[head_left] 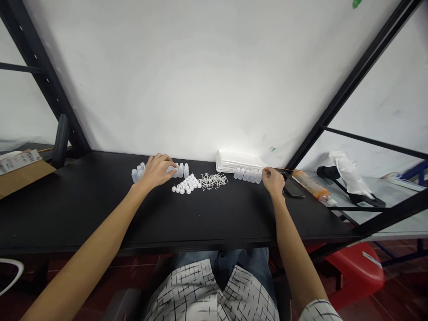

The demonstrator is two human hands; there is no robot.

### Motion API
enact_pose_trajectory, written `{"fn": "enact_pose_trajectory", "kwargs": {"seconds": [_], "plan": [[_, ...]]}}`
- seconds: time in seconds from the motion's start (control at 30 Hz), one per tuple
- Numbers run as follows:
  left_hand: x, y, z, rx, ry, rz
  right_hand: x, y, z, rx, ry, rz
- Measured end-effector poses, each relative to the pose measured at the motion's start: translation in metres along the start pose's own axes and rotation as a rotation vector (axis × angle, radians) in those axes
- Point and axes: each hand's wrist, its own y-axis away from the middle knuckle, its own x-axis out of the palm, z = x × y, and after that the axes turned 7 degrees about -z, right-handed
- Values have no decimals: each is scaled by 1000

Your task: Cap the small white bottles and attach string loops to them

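Note:
Thumb and fingers of my left hand (156, 170) are closed around a small translucent plastic bottle (172, 171) in the group at the left. More uncapped bottles (183, 170) stand just right of it, and others (137, 172) show behind my wrist. In front lies a cluster of small white caps (187, 183) with thin tips. Beside them is a loose heap of short white tubes or strings (212, 180). At the right end of a row of bottles with fitted tops (248, 174), my right hand (273, 180) is pinched; what it grips is hidden.
A stack of white trays or sheets (239, 161) lies against the wall behind the row. Right of my right hand are a dark phone (294, 189) and an orange-ended clear roll or bottle (310, 185). A cardboard box (25, 171) sits far left. Black shelf posts (309, 138) flank the table.

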Motion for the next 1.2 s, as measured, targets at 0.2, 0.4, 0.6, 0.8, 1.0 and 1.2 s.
{"fn": "enact_pose_trajectory", "kwargs": {"seconds": [0.2, 0.4, 0.6, 0.8, 1.0, 1.2], "plan": [[1, 3, 3, -46, -103, -48, -2, 0, 2, 7, -10, -2], [-9, 0, 6, -129, -112, -17, -8, 2, 6, 47, -8, -40], [-24, -5, 16, -195, -54, -25, -16, 3, 12, 85, 5, -157], [-7, -1, 10, -54, -49, 7, -21, 6, 18, 74, -24, -210], [10, 6, -9, 35, -124, -80, -21, 7, 20, 55, -32, -218], [10, 7, -18, 33, -149, -109, -21, 7, 22, 14, -80, -220]]}}
